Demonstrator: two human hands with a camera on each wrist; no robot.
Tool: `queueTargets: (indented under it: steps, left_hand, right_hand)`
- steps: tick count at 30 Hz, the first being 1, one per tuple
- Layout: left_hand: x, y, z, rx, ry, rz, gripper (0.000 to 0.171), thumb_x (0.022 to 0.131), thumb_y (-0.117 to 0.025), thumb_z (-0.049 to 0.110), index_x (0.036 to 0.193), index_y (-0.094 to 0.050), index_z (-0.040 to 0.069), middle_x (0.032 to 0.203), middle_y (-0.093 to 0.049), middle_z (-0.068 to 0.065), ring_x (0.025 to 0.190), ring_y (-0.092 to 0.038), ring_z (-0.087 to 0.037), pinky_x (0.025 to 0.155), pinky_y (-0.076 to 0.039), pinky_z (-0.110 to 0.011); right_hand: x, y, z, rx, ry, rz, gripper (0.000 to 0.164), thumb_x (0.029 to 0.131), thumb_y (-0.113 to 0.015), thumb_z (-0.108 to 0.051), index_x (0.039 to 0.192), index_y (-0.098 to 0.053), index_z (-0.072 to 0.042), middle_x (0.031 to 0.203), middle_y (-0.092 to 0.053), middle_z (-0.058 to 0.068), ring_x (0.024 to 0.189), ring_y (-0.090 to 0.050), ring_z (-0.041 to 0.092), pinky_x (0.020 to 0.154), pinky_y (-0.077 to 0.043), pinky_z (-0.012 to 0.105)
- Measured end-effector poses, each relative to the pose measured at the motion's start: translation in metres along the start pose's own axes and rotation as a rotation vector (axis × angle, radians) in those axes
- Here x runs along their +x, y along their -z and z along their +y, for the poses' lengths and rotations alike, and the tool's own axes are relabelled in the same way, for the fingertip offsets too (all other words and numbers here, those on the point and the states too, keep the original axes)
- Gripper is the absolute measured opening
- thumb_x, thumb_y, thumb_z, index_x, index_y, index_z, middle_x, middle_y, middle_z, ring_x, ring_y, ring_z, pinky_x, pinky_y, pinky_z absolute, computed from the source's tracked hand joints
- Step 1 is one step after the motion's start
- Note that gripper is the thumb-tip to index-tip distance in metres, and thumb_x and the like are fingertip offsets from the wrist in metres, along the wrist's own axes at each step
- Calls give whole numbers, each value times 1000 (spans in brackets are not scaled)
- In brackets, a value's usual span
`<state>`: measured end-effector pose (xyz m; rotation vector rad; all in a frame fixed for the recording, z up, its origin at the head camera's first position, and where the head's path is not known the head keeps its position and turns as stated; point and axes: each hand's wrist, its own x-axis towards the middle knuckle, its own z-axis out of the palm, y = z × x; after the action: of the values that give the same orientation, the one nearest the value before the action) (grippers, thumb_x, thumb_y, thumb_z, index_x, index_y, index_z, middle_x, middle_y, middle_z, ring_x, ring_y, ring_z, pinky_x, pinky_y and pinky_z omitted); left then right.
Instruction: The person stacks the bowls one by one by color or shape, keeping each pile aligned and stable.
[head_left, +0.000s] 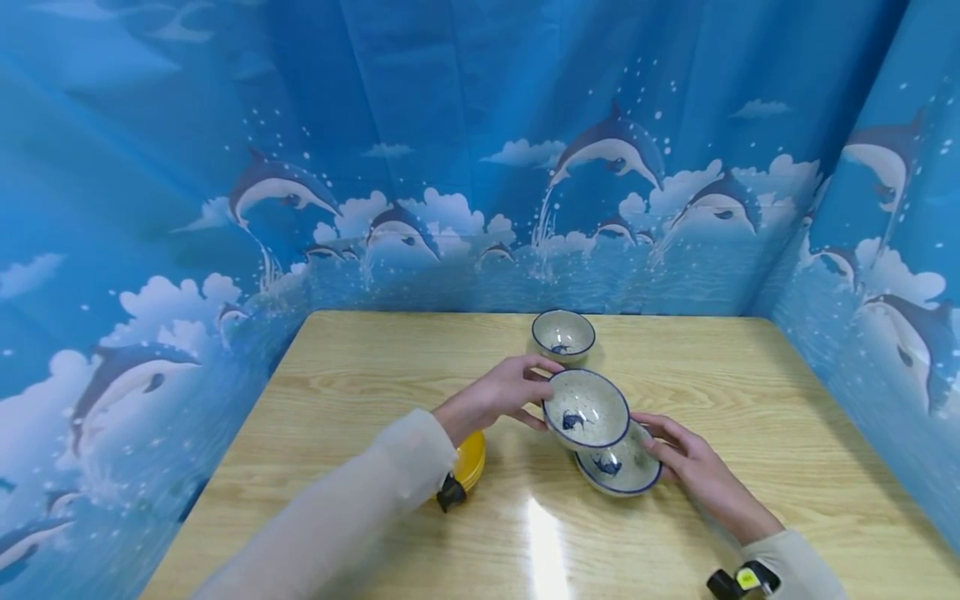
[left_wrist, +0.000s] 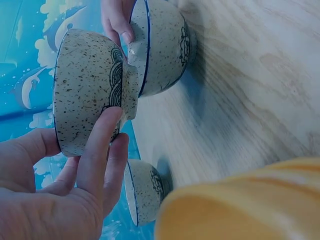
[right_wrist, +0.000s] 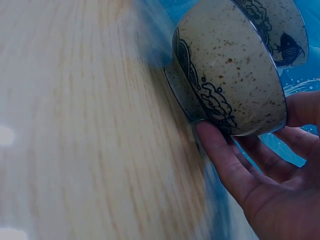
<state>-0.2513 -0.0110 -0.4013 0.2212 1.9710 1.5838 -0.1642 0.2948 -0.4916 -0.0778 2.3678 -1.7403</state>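
My left hand [head_left: 517,390] grips a speckled bowl [head_left: 585,408] with a blue rim, its thumb at the rim and its fingers on the outer wall and near the foot. This bowl hangs partly over a second speckled bowl [head_left: 622,468], which my right hand [head_left: 690,454] holds by its right side. In the left wrist view the foot of the upper bowl [left_wrist: 90,92] comes close to the rim of the lower bowl [left_wrist: 162,47]; whether they touch, I cannot tell. Fish drawings show inside both. Behind them a third bowl [head_left: 562,335] stands upright on the table.
Yellow stacked dishes [head_left: 471,461] sit on the wooden table [head_left: 360,392], partly hidden by my left sleeve. A blue dolphin-print curtain [head_left: 450,167] hangs behind the table and along both sides.
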Motion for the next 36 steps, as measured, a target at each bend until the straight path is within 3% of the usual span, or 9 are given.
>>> queueTargets:
  steps: [2,12,26,36]
  left_hand:
    - [1,-2,-1,0,6,-1,48,100,-65,1,147,-64,12,129,-67,-16,109,-74,-38,91,-67,-56]
    - [5,-11,-5,-17,-2,-20,50,98,-66,-2,146,-65,11,128,-68,-15,103,-73,-30,72,-71,-40]
    - [8,-27,-5,-30,-31,-54,49,96,-66,-4,144,-66,8,125,-68,-15,102,-70,-28,75,-71,-42]
    - [11,-35,-11,-13,5,-58,46,96,-68,-2,140,-68,11,124,-69,-12,102,-70,-25,86,-69,-51]
  right_hand:
    - [0,0,0,15,-3,-8,57,115,-58,-27,164,-43,-4,158,-50,30,118,-66,-1,94,-64,26]
    - [0,0,0,20,-24,-2,59,115,-58,-28,164,-41,-1,160,-48,30,116,-65,-6,95,-63,23]
    - [-1,-2,4,25,-2,20,52,114,-51,-10,161,-39,9,157,-47,36,112,-64,-7,92,-64,24]
    - [-2,-2,4,49,21,24,54,113,-52,-9,161,-38,10,159,-44,39,112,-64,-8,93,-64,23]
